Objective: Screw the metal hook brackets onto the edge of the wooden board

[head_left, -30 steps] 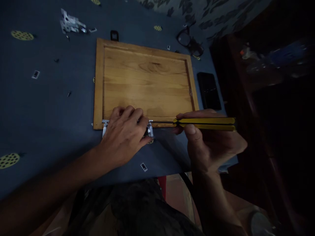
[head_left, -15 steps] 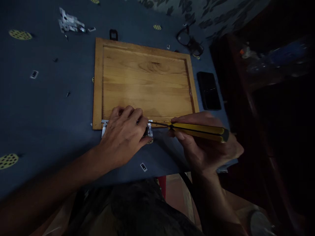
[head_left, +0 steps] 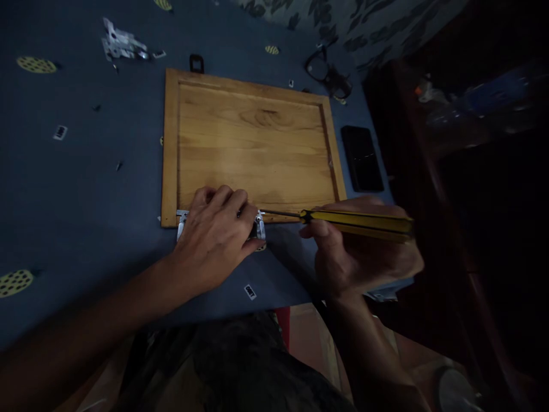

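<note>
A framed wooden panel point(head_left: 257, 137) lies flat on the blue patterned cloth. At its near edge, toward the left, my left hand point(head_left: 218, 237) is closed over a metal hinge point(head_left: 261, 228), which partly shows past the fingers on both sides. My right hand point(head_left: 364, 252) grips a screwdriver with a yellow and black handle point(head_left: 355, 223). Its shaft points left along the panel's near edge, and the tip is by the hinge beside my left fingers. Whether the tip sits in a screw is too small to tell.
More metal hinges point(head_left: 124, 46) lie at the back left, with small screws point(head_left: 119, 166) nearer. A black phone point(head_left: 362, 158) is right of the panel. Eyeglasses point(head_left: 329, 74) and a small black bracket point(head_left: 197, 63) rest beyond it. Dark furniture with a plastic bottle stands at the right.
My right hand and the screwdriver have shifted slightly right, showing more shaft, and the handle has turned a little. My left hand has stayed on the hinge.
</note>
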Demonstrator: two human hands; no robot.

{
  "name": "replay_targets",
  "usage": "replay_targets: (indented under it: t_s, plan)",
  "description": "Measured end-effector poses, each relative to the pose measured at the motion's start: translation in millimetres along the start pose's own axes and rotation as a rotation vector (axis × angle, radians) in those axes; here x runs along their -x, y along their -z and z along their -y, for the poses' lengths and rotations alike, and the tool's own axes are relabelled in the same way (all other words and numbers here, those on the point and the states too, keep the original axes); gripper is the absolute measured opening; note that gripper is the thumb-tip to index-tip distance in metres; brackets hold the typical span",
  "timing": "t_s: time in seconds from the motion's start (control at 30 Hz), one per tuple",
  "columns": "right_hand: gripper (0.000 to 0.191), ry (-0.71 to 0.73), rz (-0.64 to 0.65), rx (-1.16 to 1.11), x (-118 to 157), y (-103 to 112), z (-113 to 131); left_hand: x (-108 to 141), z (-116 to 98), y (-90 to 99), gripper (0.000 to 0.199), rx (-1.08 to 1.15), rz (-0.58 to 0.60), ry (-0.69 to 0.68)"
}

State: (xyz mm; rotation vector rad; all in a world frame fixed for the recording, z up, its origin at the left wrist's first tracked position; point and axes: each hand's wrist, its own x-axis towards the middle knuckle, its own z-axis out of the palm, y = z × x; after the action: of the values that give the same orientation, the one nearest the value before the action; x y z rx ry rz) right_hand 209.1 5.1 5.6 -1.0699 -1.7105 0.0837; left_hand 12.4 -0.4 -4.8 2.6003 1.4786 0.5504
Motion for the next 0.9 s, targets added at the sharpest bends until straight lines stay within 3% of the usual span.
replay_targets:
  t_s: [0.13, 0.73, 0.9]
  plan:
    - [0.015, -0.028, -0.067, -0.044, 2, 1, -2, 0, 0, -0.5, 0.032, 0.000, 0.000, -0.001]
    - [0.017, 0.015, 0.062, -0.015, 2, -1, -3, 0, 0, 0.5, 0.032, -0.005, -0.003, -0.002]
    - [0.017, -0.070, 0.133, -0.031, -2, 1, 1, 0, 0, 0.5, 0.030, -0.011, 0.008, 0.001]
